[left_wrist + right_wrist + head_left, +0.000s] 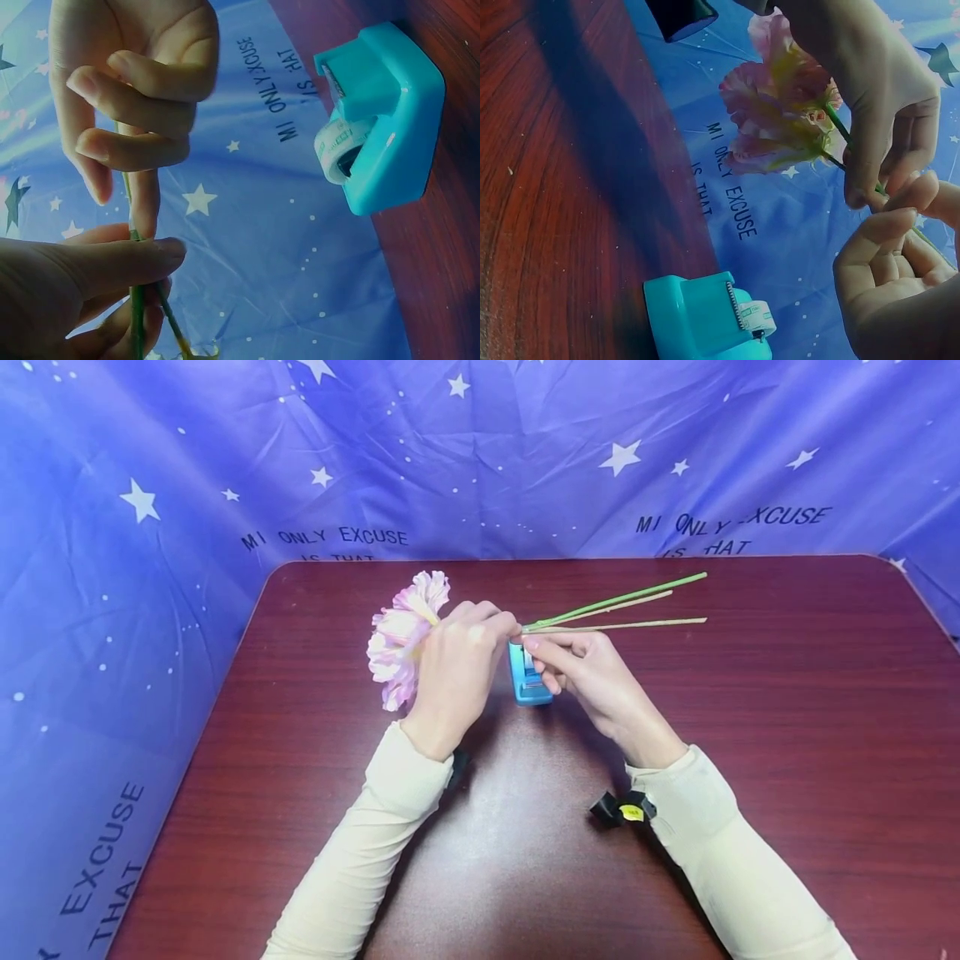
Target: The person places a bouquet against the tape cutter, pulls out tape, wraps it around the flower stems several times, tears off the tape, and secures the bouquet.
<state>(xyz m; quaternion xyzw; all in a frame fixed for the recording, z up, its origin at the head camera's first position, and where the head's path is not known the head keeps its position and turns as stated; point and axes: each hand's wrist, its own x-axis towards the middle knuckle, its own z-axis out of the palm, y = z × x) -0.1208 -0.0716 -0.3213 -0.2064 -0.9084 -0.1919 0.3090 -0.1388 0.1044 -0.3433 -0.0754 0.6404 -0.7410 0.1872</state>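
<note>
My left hand pinches the stems of a bunch of artificial flowers between thumb and fingers, just below the blooms. The pink and white petals stand out to the left of that hand. Green and pale stems fan out to the right. Close by, my right hand has its thumb and index finger on either side of the stems, near the left thumb; its other fingers are curled in. A blue tape dispenser with a white tape roll sits below the hands, partly covered by the right fingers.
The dark red wooden table extends around the hands. Behind it and at the left hangs a blue cloth with white stars and black lettering. A black strap device is on the right wrist.
</note>
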